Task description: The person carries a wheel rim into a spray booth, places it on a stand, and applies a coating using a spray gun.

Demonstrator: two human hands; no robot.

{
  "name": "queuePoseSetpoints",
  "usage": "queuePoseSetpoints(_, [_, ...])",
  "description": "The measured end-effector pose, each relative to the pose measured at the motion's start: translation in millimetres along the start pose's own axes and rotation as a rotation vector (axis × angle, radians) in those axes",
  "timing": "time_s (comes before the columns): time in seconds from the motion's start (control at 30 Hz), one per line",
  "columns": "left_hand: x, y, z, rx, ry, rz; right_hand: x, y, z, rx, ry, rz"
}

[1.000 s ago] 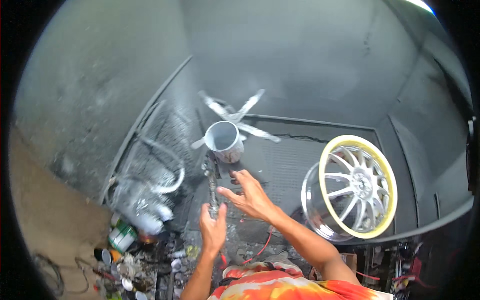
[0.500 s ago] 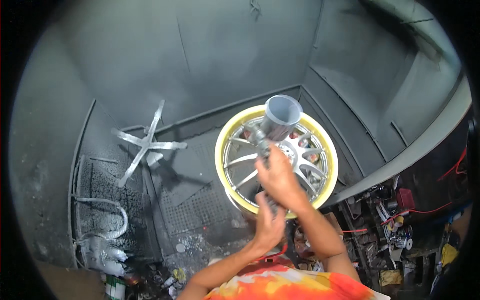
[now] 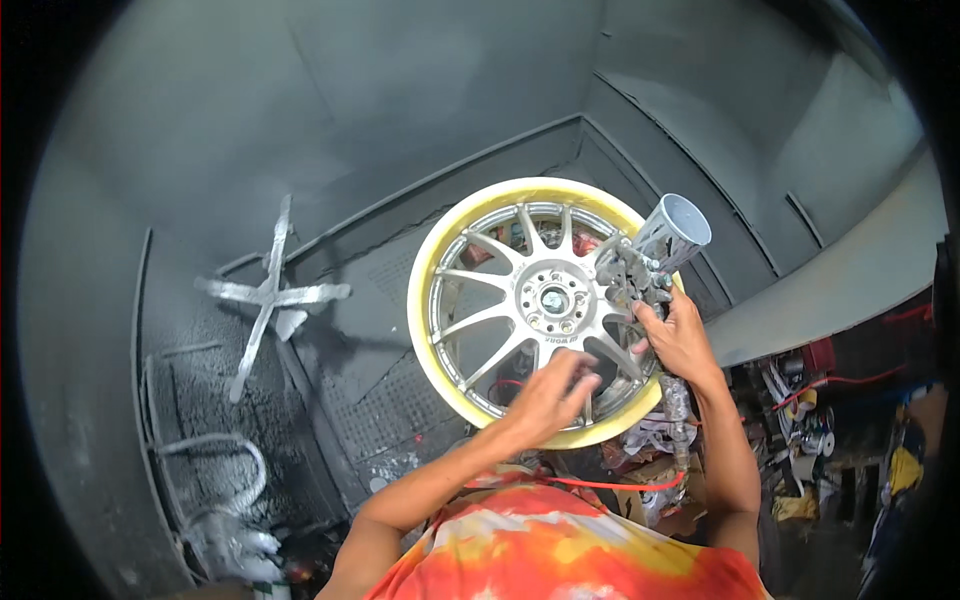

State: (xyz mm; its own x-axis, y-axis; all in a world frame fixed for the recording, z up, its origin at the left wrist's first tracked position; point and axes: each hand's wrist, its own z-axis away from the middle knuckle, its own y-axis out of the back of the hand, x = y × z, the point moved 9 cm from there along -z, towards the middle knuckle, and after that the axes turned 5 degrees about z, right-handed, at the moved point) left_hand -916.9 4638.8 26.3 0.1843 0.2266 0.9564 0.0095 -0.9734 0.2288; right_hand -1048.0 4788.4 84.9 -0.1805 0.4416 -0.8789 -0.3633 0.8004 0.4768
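Observation:
My right hand point(image 3: 682, 332) grips a metal spray gun point(image 3: 642, 277) with a grey cup point(image 3: 670, 228) on top, held over the right side of a silver multi-spoke wheel point(image 3: 534, 292). The wheel has a yellow-covered outer rim point(image 3: 425, 322). My left hand point(image 3: 550, 395) is over the lower spokes, thumb apart from slightly bent fingers, with nothing visible in it; whether it touches the wheel I cannot tell. A red hose point(image 3: 600, 484) runs from below the gun's handle across my body.
A paint-coated cross-shaped metal stand point(image 3: 269, 295) is at the left. Bent piping point(image 3: 250, 465) lies below it. Dark grey booth walls point(image 3: 430, 70) surround the back and sides. A curved edge point(image 3: 820, 290) runs along the right, with cluttered supplies point(image 3: 810, 430) below it.
The view has swung right onto the wheel. The spray gun and cup have moved right with my right hand. My left hand has left the lower end of the gun.

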Motion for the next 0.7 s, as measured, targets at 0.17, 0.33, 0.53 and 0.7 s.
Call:
queuePoseSetpoints(0.17, [-27,69,-35,0.007,-0.074,-0.188,-5,6,12,-0.040,-0.133,0.116])
queuePoseSetpoints(0.33, [-38,70,-58,-0.165,-0.333,-0.360,-11,-14,32,-0.084,-0.257,0.092])
queuePoseSetpoints(0.53, [-71,69,-65,-0.356,-0.389,-0.485,-30,-52,44,-0.161,-0.290,-0.061])
queuePoseSetpoints(0.7, [-69,86,-74,-0.367,-0.444,-0.546,-40,-89,35,-0.134,-0.259,-0.264])
